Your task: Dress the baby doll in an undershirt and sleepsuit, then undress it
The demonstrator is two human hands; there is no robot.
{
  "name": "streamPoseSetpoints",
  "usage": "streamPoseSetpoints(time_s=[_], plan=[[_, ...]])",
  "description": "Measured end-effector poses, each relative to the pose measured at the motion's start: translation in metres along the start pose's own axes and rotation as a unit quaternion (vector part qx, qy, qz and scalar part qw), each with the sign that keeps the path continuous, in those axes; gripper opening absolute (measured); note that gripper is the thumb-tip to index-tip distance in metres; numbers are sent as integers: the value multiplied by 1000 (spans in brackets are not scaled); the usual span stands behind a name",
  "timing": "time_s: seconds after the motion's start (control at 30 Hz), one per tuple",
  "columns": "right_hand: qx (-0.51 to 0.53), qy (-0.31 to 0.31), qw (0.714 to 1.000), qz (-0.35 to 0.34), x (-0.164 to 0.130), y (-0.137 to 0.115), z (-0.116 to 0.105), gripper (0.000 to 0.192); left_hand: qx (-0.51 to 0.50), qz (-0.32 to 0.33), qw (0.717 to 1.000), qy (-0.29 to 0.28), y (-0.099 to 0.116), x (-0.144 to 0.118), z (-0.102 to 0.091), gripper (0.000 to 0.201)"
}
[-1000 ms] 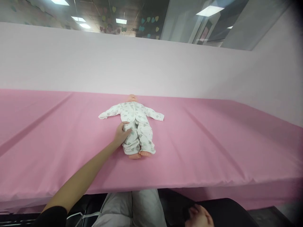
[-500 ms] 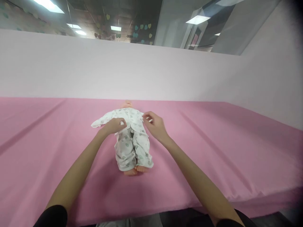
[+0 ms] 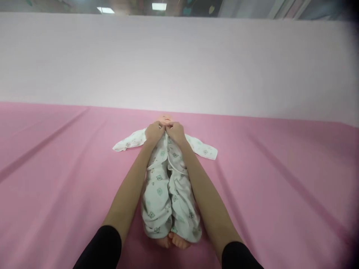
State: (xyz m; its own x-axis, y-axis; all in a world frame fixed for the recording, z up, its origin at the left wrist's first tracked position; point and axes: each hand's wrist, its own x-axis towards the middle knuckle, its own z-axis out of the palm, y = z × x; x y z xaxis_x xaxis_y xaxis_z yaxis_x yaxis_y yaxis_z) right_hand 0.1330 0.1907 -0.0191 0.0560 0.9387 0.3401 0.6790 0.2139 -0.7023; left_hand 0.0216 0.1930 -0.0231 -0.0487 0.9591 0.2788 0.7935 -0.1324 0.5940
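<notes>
Left hand [image 3: 154, 132] and right hand [image 3: 175, 132] pinched together on the collar of the printed sleepsuit [image 3: 168, 186] just below the doll's head [image 3: 165, 119] — soft, light cloth, probably best gripped at its front edges — doll flat on the pink table cover [image 3: 266, 179].

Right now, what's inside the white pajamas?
A doll: its head shows above the white pajamas and bare feet stick out below. Its body is covered. The left hand and right hand grip the collar.
</notes>
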Motion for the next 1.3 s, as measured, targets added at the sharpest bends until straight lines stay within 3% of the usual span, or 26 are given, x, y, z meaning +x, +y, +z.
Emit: streamPoseSetpoints(time_s=[0.4, 0.73, 0.83, 0.93, 1.03, 1.1, 1.2, 1.3], plan=[[169, 23, 984, 44, 3, 19, 1, 25, -20, 61, 997, -34, -9, 1, -4, 26], [114, 75, 990, 27, -4, -3, -14, 31, -100, 105, 989, 15, 3, 2, 0, 28], [156, 22, 986, 50, -7, -8, -29, 31, -148, 106, 983, -11, 7, 1, -4, 25], [188, -66, 978, 64, -14, -14, -48, 30, -195, 88, 972, -93, 11, -2, -16, 21], [137, -119, 981, 73, -23, -20, -60, 17, -218, 44, 958, -180, 16, -9, -33, 17], [84, -142, 983, 76, -28, -23, -62, 6, -194, 17, 958, -209, 20, -14, -43, 14], [46, -164, 984, 54, -31, -24, -59, 17, -122, 5, 966, -227, 23, -19, -52, 16], [35, -182, 982, 37, -33, -25, -58, 16, -81, 20, 966, -246, 24, -21, -55, 16]])
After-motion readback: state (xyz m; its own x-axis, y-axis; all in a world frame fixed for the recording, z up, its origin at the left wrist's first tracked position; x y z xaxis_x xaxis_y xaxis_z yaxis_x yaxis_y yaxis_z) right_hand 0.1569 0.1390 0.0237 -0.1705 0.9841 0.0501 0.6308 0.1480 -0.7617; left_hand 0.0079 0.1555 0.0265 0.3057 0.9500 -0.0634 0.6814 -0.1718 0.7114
